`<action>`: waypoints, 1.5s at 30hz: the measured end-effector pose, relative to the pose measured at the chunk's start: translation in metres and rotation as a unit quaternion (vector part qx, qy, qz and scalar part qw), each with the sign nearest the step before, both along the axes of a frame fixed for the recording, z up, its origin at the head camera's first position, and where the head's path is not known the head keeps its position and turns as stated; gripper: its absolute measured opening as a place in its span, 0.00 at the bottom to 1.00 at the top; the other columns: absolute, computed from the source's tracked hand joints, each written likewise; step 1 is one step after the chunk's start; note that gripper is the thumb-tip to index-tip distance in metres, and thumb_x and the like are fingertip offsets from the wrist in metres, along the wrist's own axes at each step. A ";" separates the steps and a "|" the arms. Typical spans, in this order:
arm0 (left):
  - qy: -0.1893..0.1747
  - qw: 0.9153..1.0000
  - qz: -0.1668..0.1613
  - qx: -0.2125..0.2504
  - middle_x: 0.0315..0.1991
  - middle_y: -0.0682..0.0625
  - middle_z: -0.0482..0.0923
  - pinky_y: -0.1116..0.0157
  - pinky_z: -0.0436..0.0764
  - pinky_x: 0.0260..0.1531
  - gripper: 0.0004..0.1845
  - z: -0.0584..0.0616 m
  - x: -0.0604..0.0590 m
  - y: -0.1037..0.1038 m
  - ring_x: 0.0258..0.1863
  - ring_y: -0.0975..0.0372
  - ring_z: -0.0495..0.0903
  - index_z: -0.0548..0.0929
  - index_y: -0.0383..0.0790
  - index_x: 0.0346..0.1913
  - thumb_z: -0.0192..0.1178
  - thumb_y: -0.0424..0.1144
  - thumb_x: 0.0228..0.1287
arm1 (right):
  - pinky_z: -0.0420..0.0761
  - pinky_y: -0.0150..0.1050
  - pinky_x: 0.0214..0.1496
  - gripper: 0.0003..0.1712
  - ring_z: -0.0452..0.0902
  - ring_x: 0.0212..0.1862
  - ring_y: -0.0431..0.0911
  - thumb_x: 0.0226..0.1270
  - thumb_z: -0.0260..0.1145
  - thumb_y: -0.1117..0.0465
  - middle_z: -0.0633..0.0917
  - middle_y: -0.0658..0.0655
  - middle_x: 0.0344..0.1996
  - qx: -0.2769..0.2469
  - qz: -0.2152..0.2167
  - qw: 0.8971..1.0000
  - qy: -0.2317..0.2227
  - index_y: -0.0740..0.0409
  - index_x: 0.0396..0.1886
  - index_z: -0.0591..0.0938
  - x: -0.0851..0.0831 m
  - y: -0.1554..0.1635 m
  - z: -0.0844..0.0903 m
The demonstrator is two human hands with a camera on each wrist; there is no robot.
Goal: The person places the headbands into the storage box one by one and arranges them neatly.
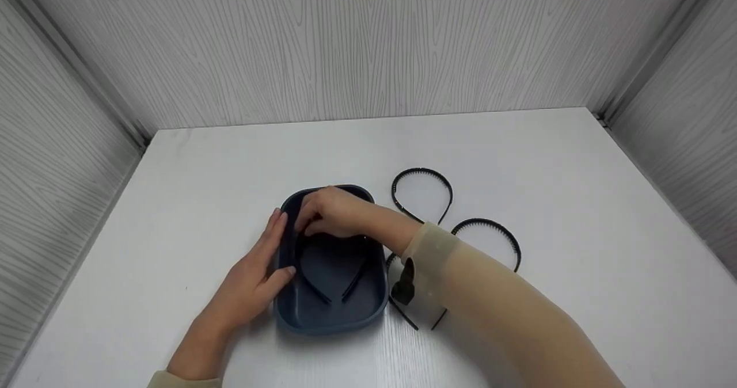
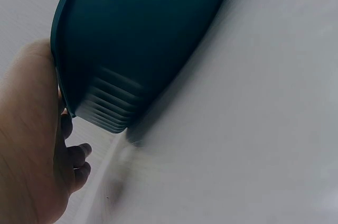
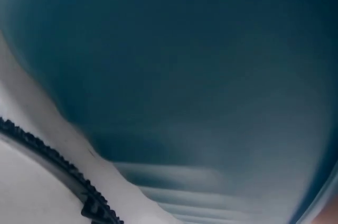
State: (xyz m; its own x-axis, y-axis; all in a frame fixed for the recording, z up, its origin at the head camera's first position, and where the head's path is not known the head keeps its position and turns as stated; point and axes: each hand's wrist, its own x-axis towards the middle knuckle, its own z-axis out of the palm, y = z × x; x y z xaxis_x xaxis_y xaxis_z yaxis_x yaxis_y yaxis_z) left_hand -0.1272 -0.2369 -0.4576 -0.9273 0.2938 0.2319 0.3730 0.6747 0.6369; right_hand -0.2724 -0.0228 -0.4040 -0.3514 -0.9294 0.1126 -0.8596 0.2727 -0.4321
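Observation:
A dark blue plastic box (image 1: 331,322), open at the top, stands on the table. My left hand (image 1: 244,287) holds its left side, the fingers along the outer wall and the thumb over the rim; in the left wrist view the box's ribbed end (image 2: 108,102) shows beside the hand. My right hand (image 1: 334,212) reaches into the box's far part with curled fingers and grips a black headband (image 1: 314,287) by its arched side. That headband's two ends point toward me over the box floor. The fingers hide part of its arch.
Right of the box lie more black toothed headbands: one at the back (image 1: 423,170), another farther right (image 1: 515,247), and one (image 1: 406,316) partly under the right sleeve. A toothed headband (image 3: 60,163) also shows in the right wrist view. Wood-grain panels (image 1: 368,48) enclose the white table.

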 end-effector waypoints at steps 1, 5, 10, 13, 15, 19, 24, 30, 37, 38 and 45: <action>-0.001 1.000 0.000 -0.001 0.88 0.55 0.40 0.77 0.45 0.75 0.47 0.000 0.000 0.000 0.85 0.59 0.46 0.44 0.53 0.88 0.59 0.39 0.76 | 0.78 0.32 0.61 0.10 0.84 0.56 0.46 0.74 0.72 0.64 0.90 0.55 0.50 0.000 0.001 1.000 0.000 0.57 0.51 0.93 0.000 0.000 0.000; -0.001 1.000 -0.001 0.001 0.88 0.55 0.40 0.77 0.45 0.75 0.47 0.001 0.000 0.000 0.85 0.59 0.46 0.45 0.53 0.88 0.59 0.39 0.76 | 0.77 0.30 0.61 0.10 0.84 0.56 0.46 0.74 0.72 0.64 0.90 0.54 0.50 -0.002 0.001 1.000 0.000 0.57 0.51 0.93 -0.001 0.000 -0.001; 0.001 1.000 -0.002 0.002 0.88 0.54 0.40 0.77 0.45 0.75 0.47 0.001 0.000 0.000 0.85 0.59 0.46 0.45 0.53 0.88 0.59 0.38 0.76 | 0.78 0.31 0.60 0.10 0.84 0.55 0.46 0.73 0.72 0.64 0.90 0.55 0.50 -0.005 0.005 1.000 -0.003 0.57 0.51 0.93 -0.001 0.001 -0.004; 0.002 1.000 -0.001 0.001 0.88 0.52 0.41 0.77 0.45 0.75 0.47 0.001 0.000 0.000 0.85 0.59 0.46 0.45 0.52 0.88 0.59 0.38 0.76 | 0.78 0.31 0.60 0.10 0.84 0.55 0.46 0.73 0.72 0.64 0.90 0.54 0.50 -0.004 0.004 1.000 0.000 0.56 0.50 0.93 -0.001 0.000 -0.005; 0.003 1.000 -0.001 0.001 0.88 0.50 0.41 0.77 0.45 0.75 0.47 0.001 0.000 0.000 0.85 0.59 0.46 0.45 0.52 0.88 0.59 0.38 0.76 | 0.78 0.31 0.60 0.10 0.84 0.56 0.45 0.73 0.72 0.64 0.90 0.54 0.50 0.000 0.002 1.000 0.003 0.55 0.51 0.93 -0.001 -0.001 -0.005; 0.005 1.000 -0.002 0.002 0.88 0.52 0.41 0.77 0.45 0.75 0.47 0.001 0.000 0.000 0.85 0.59 0.47 0.45 0.52 0.88 0.59 0.38 0.75 | 0.78 0.31 0.61 0.10 0.84 0.57 0.44 0.74 0.72 0.63 0.90 0.53 0.51 0.009 -0.004 1.000 -0.001 0.54 0.51 0.93 -0.001 -0.002 -0.006; 0.000 1.000 0.002 0.004 0.88 0.54 0.41 0.77 0.45 0.75 0.47 0.001 0.002 0.000 0.85 0.59 0.47 0.45 0.54 0.88 0.59 0.39 0.76 | 0.78 0.32 0.60 0.10 0.84 0.56 0.45 0.74 0.72 0.64 0.90 0.53 0.50 0.012 -0.009 1.000 -0.013 0.54 0.51 0.93 0.000 -0.002 -0.007; -0.001 1.000 0.001 0.005 0.88 0.55 0.40 0.77 0.45 0.75 0.47 0.001 0.001 0.000 0.85 0.60 0.46 0.44 0.55 0.88 0.59 0.39 0.76 | 0.79 0.33 0.60 0.11 0.84 0.55 0.44 0.74 0.72 0.63 0.90 0.53 0.50 0.017 -0.015 1.000 -0.012 0.53 0.51 0.93 0.000 -0.001 -0.008; -0.001 1.000 0.002 0.006 0.88 0.54 0.41 0.77 0.45 0.75 0.47 0.001 0.002 0.000 0.85 0.60 0.46 0.45 0.54 0.88 0.59 0.39 0.75 | 0.79 0.33 0.60 0.11 0.84 0.55 0.45 0.74 0.72 0.64 0.90 0.53 0.49 0.015 -0.008 1.000 -0.004 0.53 0.51 0.93 -0.001 -0.003 -0.011; -0.001 1.000 0.002 0.006 0.88 0.54 0.41 0.77 0.45 0.75 0.47 0.001 0.002 0.000 0.85 0.59 0.46 0.45 0.54 0.88 0.59 0.39 0.75 | 0.78 0.33 0.60 0.11 0.84 0.55 0.45 0.74 0.72 0.64 0.90 0.53 0.49 0.016 -0.008 1.000 -0.003 0.52 0.51 0.93 -0.001 -0.003 -0.011; 0.000 1.000 0.003 0.002 0.88 0.53 0.41 0.77 0.45 0.75 0.47 0.000 0.002 0.000 0.85 0.59 0.47 0.44 0.55 0.88 0.59 0.40 0.76 | 0.78 0.33 0.62 0.11 0.83 0.56 0.44 0.75 0.71 0.63 0.90 0.52 0.51 0.025 -0.013 1.000 -0.004 0.51 0.52 0.93 0.000 -0.003 -0.009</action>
